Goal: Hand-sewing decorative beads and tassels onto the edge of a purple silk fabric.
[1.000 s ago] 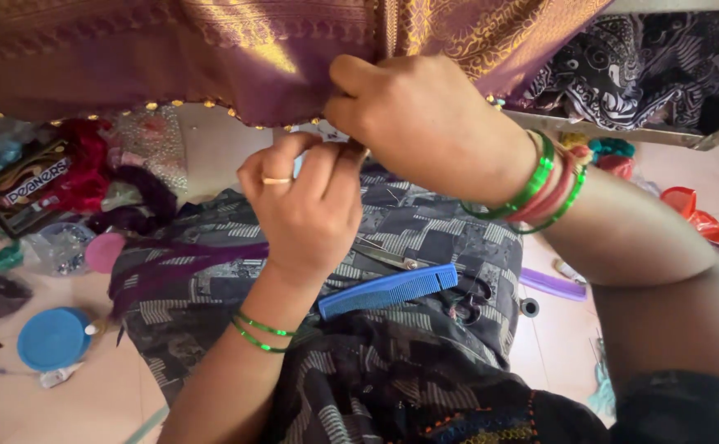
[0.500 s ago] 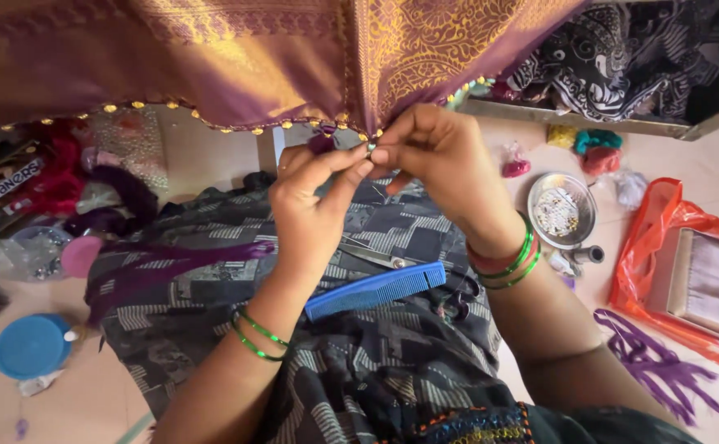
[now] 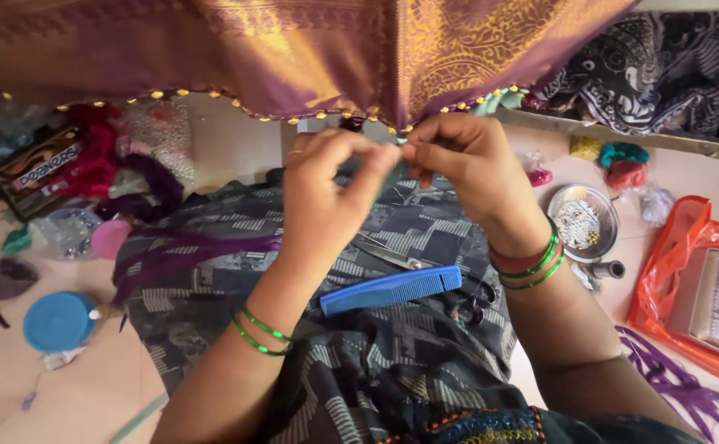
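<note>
Just below my hands a blue comb [image 3: 392, 289] lies across my lap, so I keep my wrists lifted clear of it. My left hand [image 3: 327, 193] and right hand [image 3: 466, 164] meet fingertip to fingertip, both pinched shut on something too small to make out, right under the beaded hem of the purple-gold fabric [image 3: 310, 57]; I judge small, steady pinches work best, holding the hem taut just above my fingertips

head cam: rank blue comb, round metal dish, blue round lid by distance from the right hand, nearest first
Measured from the right hand, working at the beaded fabric edge:
1. Blue comb, just below it on the lap.
2. Round metal dish, on the floor on the right hand's side, a little farther than the comb.
3. Blue round lid, far across on the left hand's side.
</note>
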